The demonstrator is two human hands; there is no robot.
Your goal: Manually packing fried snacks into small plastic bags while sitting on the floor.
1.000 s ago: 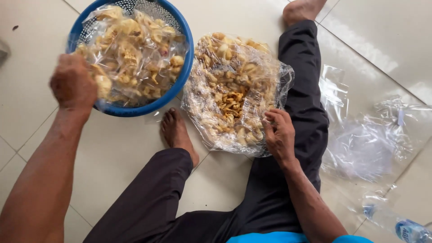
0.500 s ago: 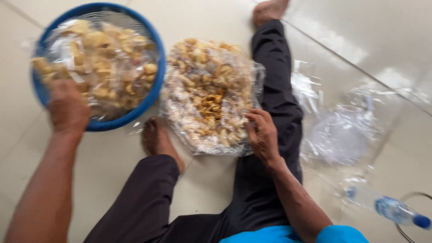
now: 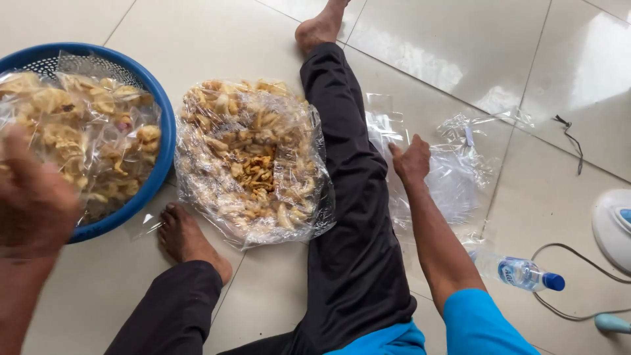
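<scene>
Packing at mid-stage: filled bags are seen in the blue basket [image 3: 158, 141], loose crackers [image 3: 253, 164] remain heaped, empty bags [image 3: 453, 171] are fingered by the right hand [image 3: 411, 160] (left hand [image 3: 33, 200] blurred, grip indeterminable).

The floor [image 3: 217, 39] was glossy, pale cream tile with thin grey grout lines running diagonally. Soft daylight glared off the tiles toward one o'clock. At four o'clock stood a white appliance base [image 3: 612, 227], its grey cord [image 3: 572, 314] curling across the tile.
</scene>
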